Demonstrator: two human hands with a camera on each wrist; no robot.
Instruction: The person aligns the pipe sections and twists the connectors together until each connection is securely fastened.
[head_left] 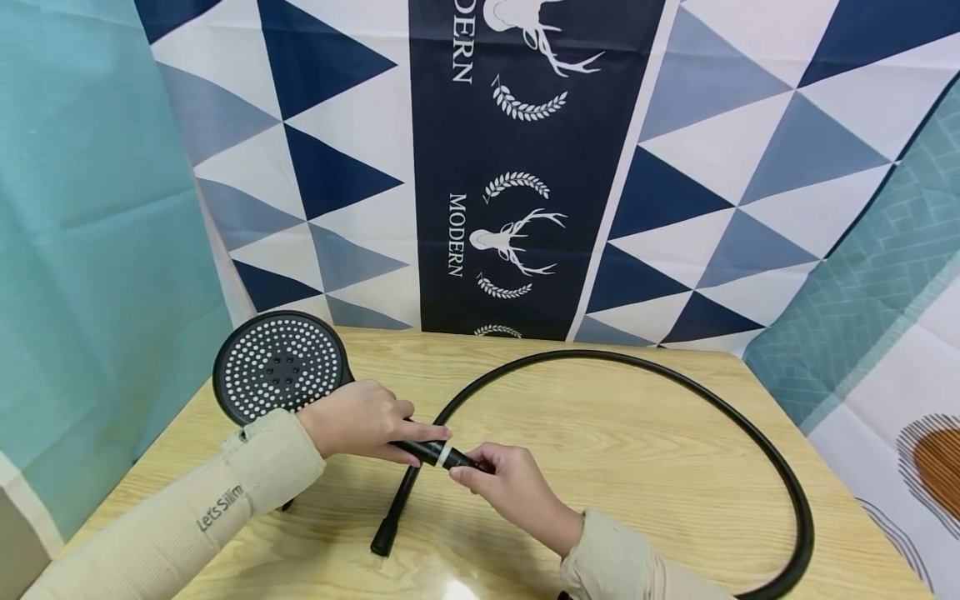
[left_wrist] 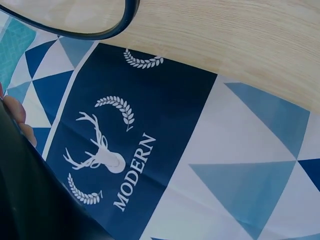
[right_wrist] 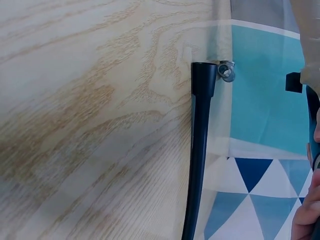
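Observation:
A black handheld shower head [head_left: 282, 367] with a round, pale-dotted face is held above the table, tilted, its face to the left. My left hand [head_left: 367, 421] grips its handle, one finger stretched along it. Near the handle's lower end is a pale ring [head_left: 444, 454]. Just beyond that ring my right hand [head_left: 513, 492] pinches the black end piece between thumb and fingers. A black shower hose [head_left: 738, 408] lies looped on the table, its flared end [right_wrist: 203, 80] apart from the handle. The hose's other end is out of sight.
The light wooden table [head_left: 592, 425] carries the hose loop, which runs off the lower right. Patterned cloth [head_left: 517, 167] hangs along the back, with teal cloth [head_left: 97, 250] at the left. In the right wrist view a small silvery piece [right_wrist: 226, 71] shows beside the hose end.

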